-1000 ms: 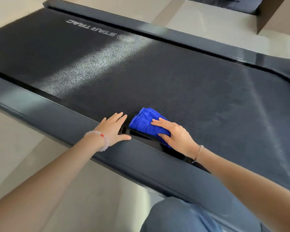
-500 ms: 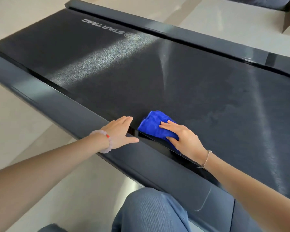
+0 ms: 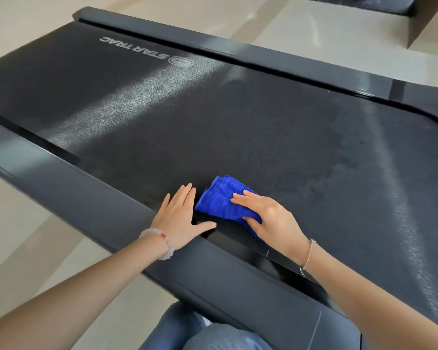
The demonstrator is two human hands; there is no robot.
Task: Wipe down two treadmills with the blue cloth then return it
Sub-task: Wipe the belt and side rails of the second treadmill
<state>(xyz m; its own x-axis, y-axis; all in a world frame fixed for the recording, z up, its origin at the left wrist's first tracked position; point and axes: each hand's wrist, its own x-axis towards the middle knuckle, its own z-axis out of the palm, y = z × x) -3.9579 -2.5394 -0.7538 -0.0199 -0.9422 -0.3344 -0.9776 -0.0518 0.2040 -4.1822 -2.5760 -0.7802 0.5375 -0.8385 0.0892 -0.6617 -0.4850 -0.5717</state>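
A black treadmill belt (image 3: 238, 127) marked STAR TRAC fills most of the view. On its near edge lies a folded blue cloth (image 3: 219, 198). My right hand (image 3: 268, 218) lies flat on the cloth with straight fingers and presses it onto the belt; the thumb sits along the cloth's near side. Just left of the cloth, my left hand (image 3: 181, 215) rests flat with straight fingers on the grey near side rail (image 3: 86, 198), its fingertips reaching onto the belt edge.
The far side rail (image 3: 263, 56) runs along the belt's other edge. Beyond it is pale floor (image 3: 314, 29) and part of a second dark machine (image 3: 364, 3) at the top right. My knee in blue jeans (image 3: 200, 332) is at the bottom.
The view has shifted so the treadmill sits further right in the frame. Both hands and the cloth keep nearly the same spot on the belt's near edge.
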